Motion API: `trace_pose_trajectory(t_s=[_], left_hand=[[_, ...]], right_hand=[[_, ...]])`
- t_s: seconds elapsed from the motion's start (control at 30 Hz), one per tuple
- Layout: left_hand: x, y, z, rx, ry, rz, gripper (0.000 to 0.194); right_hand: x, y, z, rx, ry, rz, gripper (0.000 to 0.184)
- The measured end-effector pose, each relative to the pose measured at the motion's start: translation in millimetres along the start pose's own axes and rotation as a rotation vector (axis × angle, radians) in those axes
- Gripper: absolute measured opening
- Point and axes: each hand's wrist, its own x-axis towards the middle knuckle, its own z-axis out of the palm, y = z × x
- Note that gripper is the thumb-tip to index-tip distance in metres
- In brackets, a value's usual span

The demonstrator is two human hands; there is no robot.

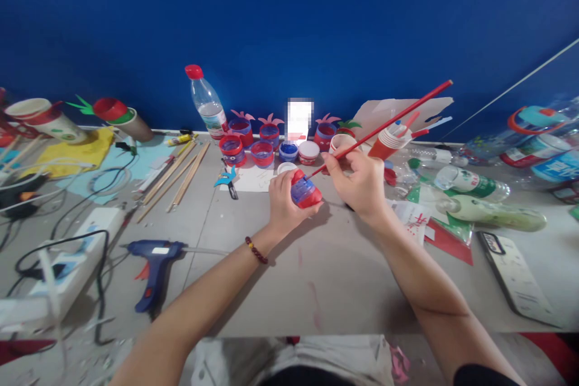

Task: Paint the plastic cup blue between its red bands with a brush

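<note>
My left hand [286, 204] is wrapped round a small cup painted red and blue [306, 190], tilted and held above the table. In my right hand [357, 182] is a long red paintbrush [404, 111], pinched between thumb and fingers. Its lower end meets the blue band on the cup; the tip is too small to make out clearly. Behind the cup stand an open jar of blue paint [288, 151] and a white-topped jar [308, 152]. Several painted red and blue cups [232, 151] stand by the wall, some with pink leaf shapes.
A blue glue gun [156, 265] lies at left, near a power strip [85, 247] with cables. Wooden sticks [174, 178] lie beyond it. A clear bottle [208, 102] stands at the back. At right are stacked paper cups [389, 142], plastic bottles [473, 183] and a phone [520, 280].
</note>
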Motion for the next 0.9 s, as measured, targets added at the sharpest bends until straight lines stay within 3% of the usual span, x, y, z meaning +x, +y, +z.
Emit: trace_pose_trajectory(t_s=[0.23,0.37,0.9], left_hand=[[0.5,-1.1,1.0,0.011,0.006,-0.014,0.087],[0.1,-1.2,2.3,-0.006,0.028,-0.014,0.085],[0.8,2.0,-1.8,-0.026,0.004,-0.030,0.087]], right_hand=[[-7.3,-14.1,1.9,-0.026,-0.028,-0.096,0.020],[-6.8,-16.6,0.2,0.026,-0.027,-0.039,0.021],[7.6,4.0,-1.3,0.014,0.055,0.029,0.019]])
